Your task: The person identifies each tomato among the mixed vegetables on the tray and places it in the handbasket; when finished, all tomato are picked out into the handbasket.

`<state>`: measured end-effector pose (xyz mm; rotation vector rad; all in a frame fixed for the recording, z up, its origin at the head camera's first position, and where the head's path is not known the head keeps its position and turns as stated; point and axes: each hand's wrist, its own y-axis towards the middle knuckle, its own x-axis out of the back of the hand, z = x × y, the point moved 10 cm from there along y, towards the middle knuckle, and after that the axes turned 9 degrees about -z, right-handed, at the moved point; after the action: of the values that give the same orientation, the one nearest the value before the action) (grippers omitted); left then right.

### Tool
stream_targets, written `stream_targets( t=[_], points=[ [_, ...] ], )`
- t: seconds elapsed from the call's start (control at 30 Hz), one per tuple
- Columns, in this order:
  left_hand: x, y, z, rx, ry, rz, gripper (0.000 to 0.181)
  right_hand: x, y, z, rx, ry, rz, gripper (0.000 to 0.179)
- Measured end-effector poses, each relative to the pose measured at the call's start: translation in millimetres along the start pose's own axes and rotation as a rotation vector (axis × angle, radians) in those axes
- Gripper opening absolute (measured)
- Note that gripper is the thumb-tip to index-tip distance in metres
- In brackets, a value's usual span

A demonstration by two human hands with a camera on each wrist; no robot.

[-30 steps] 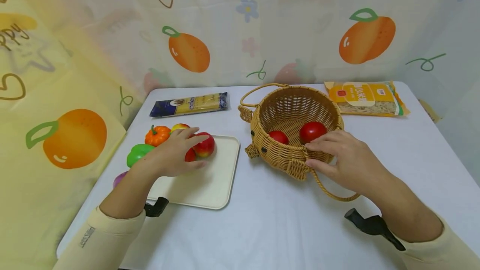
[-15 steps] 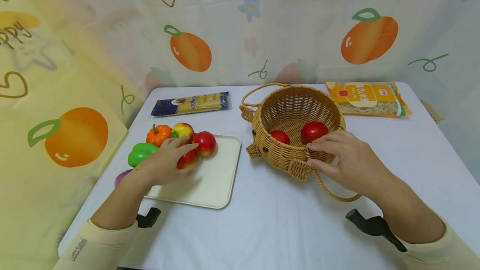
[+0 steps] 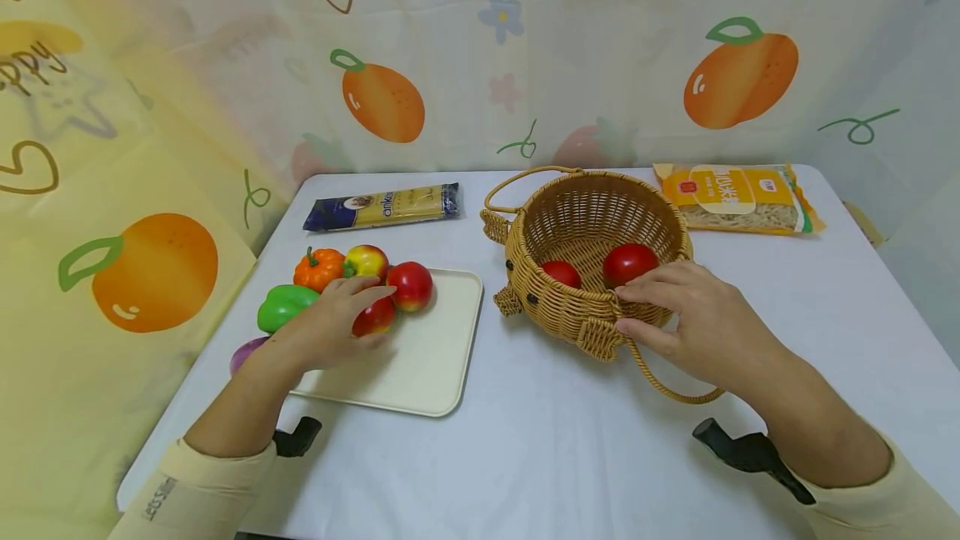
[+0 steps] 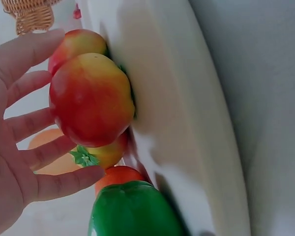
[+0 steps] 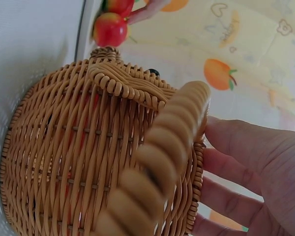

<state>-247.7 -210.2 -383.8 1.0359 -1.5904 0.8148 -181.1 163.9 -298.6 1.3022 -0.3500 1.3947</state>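
Observation:
My left hand (image 3: 333, 327) reaches over the cream tray (image 3: 420, 382), its fingers spread around a red-and-yellow apple (image 4: 91, 101). In the left wrist view the fingertips lie right at the apple's side. Another red apple (image 3: 410, 287) sits just beyond, with a yellow-red apple (image 3: 367, 262), an orange mini pumpkin (image 3: 318, 270) and a green bell pepper (image 3: 287, 307) around them. My right hand (image 3: 701, 323) pinches the rim of the wicker basket (image 3: 558, 315), thumb outside and fingers over the inside. Two shiny red round fruits (image 3: 630, 263) lie in the basket.
A blue-and-yellow pasta packet (image 3: 382, 207) lies behind the tray. An orange-and-yellow food bag (image 3: 738, 198) lies behind the basket at right. A purple item (image 3: 247, 352) shows beside my left forearm. One basket handle (image 3: 675, 397) hangs down below my right hand.
My left hand has shifted left and back from the farther red apple to the nearer one, uncovering the yellow-red apple. My right hand stays at the basket rim.

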Motion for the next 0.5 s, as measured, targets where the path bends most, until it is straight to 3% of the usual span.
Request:
stream_targets(
  t=[0.5],
  points=[
    [-2.1, -0.3, 6.5, 0.013, -0.034, 0.000, 0.059, 0.6, -0.1, -0.1, 0.003, -0.002, -0.008, 0.036]
  ],
)
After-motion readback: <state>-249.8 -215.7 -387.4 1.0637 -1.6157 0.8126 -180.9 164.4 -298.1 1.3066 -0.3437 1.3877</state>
